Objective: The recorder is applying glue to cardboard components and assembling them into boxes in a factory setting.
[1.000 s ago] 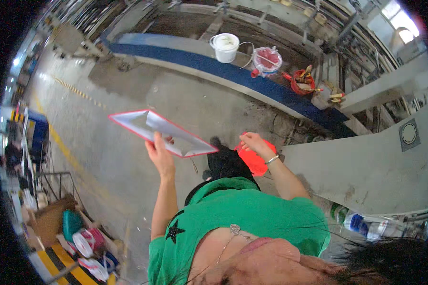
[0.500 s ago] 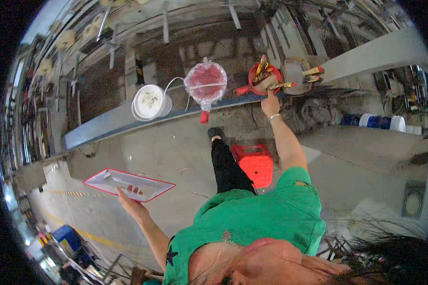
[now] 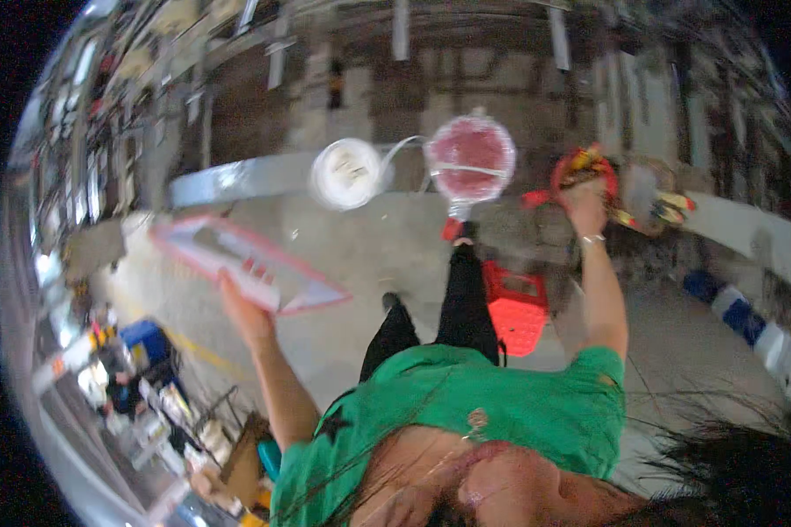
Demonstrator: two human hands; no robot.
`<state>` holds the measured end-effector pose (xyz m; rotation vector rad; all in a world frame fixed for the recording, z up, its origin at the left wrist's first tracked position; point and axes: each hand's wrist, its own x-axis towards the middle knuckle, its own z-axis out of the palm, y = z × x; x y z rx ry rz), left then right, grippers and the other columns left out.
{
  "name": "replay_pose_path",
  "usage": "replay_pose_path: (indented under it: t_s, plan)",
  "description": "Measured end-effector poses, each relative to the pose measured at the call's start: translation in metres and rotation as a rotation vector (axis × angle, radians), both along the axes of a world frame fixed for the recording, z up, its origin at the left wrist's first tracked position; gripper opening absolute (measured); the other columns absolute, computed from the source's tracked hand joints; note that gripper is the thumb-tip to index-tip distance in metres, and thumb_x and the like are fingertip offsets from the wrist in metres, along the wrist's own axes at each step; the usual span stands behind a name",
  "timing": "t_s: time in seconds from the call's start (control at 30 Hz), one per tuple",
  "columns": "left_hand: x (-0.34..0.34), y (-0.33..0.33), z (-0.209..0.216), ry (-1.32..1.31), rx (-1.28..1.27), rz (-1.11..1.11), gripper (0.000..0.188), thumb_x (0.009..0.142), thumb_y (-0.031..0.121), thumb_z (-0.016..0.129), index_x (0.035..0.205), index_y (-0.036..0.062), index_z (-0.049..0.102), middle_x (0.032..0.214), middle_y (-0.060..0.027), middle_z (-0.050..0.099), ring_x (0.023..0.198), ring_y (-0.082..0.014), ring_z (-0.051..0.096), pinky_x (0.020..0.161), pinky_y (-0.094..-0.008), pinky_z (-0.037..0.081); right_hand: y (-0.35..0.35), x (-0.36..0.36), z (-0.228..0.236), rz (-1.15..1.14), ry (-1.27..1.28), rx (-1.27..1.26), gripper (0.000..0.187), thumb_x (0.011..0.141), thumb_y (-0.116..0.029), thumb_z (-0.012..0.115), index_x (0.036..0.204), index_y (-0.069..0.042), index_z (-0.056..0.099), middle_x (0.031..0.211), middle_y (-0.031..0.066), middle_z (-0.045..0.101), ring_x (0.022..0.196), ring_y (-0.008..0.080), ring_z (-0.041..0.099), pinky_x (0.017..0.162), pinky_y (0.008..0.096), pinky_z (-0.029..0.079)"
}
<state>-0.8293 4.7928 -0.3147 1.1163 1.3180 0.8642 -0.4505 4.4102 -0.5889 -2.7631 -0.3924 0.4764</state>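
My left hand (image 3: pixel 248 307) holds a flat panel (image 3: pixel 312 297) with a pinkish-red rim and a pale middle, out to the left at a tilt. Reddish fingertips show within the panel's outline. On the right, my right hand (image 3: pixel 584 204) reaches over a red pot (image 3: pixel 558 180) crowded with yellow-handled tools. Blur and the pot's contents hide its fingers, so I cannot tell whether they grip anything. Beside the pot stands a greyish container (image 3: pixel 643 195) with a yellow-and-red handle (image 3: pixel 674 204) across it.
A plastic-wrapped pan (image 3: pixel 472 158) with pink contents and a red-tipped handle sits on the long beam (image 3: pixel 237 180), beside a white tub (image 3: pixel 350 174) with dark marks on top. A red plastic stool (image 3: pixel 520 321) stands below. Blue and white containers (image 3: pixel 743 316) lie at the right.
The view has shifted, moving the beam's contents rightward. My right hand has gone from the red pot's near edge to over its opening. My left hand still holds the panel. Both legs now show.
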Motion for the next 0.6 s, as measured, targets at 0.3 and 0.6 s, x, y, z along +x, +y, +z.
replay_pose_path:
  t_s: [0.3, 0.6]
  plan:
    - [0.065, -0.002, 0.041, -0.435, 0.267, -0.318, 0.052, 0.092, 0.042, 0.041, 0.124, 0.0009, 0.037, 0.105, -0.0127, 0.055, 0.088, -0.0198, 0.055, 0.076, -0.0344, 0.046, -0.069, -0.050, 0.002, 0.417, -0.332, -0.164, 0.020, 0.084, -0.022, 0.051, 0.082, -0.005, 0.059, 0.080, 0.0093, 0.059, 0.076, 0.0233, 0.055, 0.066, 0.0348, 0.044]
    - [0.031, -0.016, 0.033, -0.749, 0.247, -0.597, 0.081, 0.082, 0.067, 0.036, 0.135, 0.0077, 0.022, 0.118, -0.0123, 0.048, 0.104, -0.0245, 0.049, 0.090, -0.0407, 0.039, 0.069, -0.248, 0.266, -0.021, 0.456, 0.888, 0.022, 0.085, -0.006, 0.052, 0.104, 0.001, 0.058, 0.076, 0.0027, 0.058, 0.068, 0.0107, 0.056, 0.064, 0.0243, 0.046]
